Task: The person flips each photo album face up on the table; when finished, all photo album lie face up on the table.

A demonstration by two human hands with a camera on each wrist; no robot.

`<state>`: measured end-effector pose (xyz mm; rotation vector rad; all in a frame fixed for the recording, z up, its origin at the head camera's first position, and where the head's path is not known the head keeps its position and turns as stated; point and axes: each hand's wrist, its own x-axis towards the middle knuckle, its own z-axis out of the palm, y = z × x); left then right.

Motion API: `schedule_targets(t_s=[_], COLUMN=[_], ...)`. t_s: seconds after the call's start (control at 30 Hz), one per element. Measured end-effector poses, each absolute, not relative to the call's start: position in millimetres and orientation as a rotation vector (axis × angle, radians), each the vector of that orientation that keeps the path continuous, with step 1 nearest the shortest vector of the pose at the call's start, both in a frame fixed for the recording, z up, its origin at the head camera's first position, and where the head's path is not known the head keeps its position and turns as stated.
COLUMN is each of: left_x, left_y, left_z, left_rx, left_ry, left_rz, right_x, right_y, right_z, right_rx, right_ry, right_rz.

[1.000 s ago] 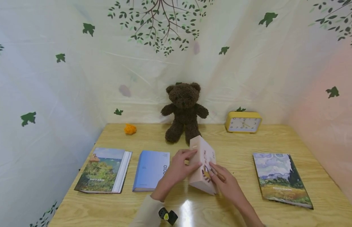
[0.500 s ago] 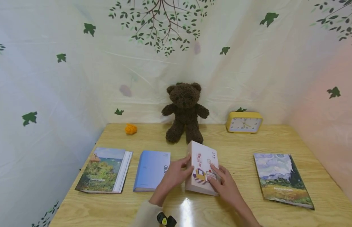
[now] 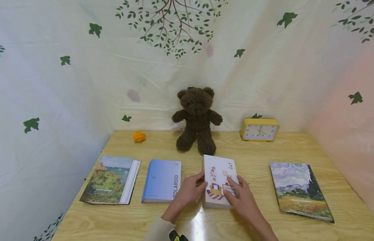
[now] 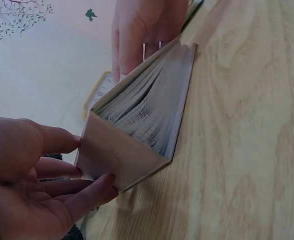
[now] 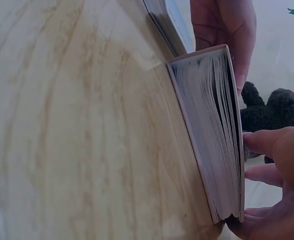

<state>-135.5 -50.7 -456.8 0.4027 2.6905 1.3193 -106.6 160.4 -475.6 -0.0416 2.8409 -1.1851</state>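
Note:
A thick pale-pink book (image 3: 218,167) with a drawn room scene on its cover lies cover-up on the table, in front of the teddy bear. My left hand (image 3: 190,189) holds it at the spine (image 4: 119,155), thumb at the cover's edge and curled fingertips against the spine. Across from it, my right hand (image 3: 242,194) grips the opposite side, with fingertips and thumb on the cover and other fingers round the edge. In the right wrist view the page block (image 5: 206,125) shows between the covers, its pages slightly fanned.
To the left lie a blue Polaroid book (image 3: 161,180) and a landscape photo album (image 3: 108,182). Another photo album (image 3: 298,190) lies at the right. Along the back are a brown teddy bear (image 3: 196,113), a yellow clock (image 3: 260,129) and a small orange object (image 3: 139,136).
The pink book has gone from standing tilted on edge to lying flat, cover up, and has shifted slightly right. Both hands have moved down and right with it.

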Motion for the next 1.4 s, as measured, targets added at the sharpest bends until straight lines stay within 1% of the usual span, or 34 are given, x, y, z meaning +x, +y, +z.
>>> schedule_targets(t_s=[0.2,0.33,0.47,0.7,1.03,1.4], left_x=[-135.1,-136.3,-137.3,-138.3,-137.3,-130.2], left_y=[-56.6,-61.8,-65.2,-61.0,-21.1,32.6], left_z=[-457.8,-455.9,-454.6,-449.9,-437.1,-439.7], left_rx=[0.389,0.411,0.372,0.367,0.513,0.543], left_ry=[2.67,2.719,2.754,2.937,2.918,2.649], left_rz=[1.362,1.317,1.288,1.301,1.465,1.588], right_x=[-104.5,-104.2,-104.7,-102.5,-99.8,-93.0], right_y=[157.7,156.9,157.8,168.6,225.3,293.3], right_z=[-475.8,-475.3,-476.3,-476.1,-467.6,-450.6], right_rx=[-0.101,-0.092,-0.085,-0.115,-0.148,0.045], right_ry=[2.869,2.844,2.838,2.871,3.021,3.185], right_rz=[-1.204,-1.19,-1.183,-1.302,-1.338,-1.193])
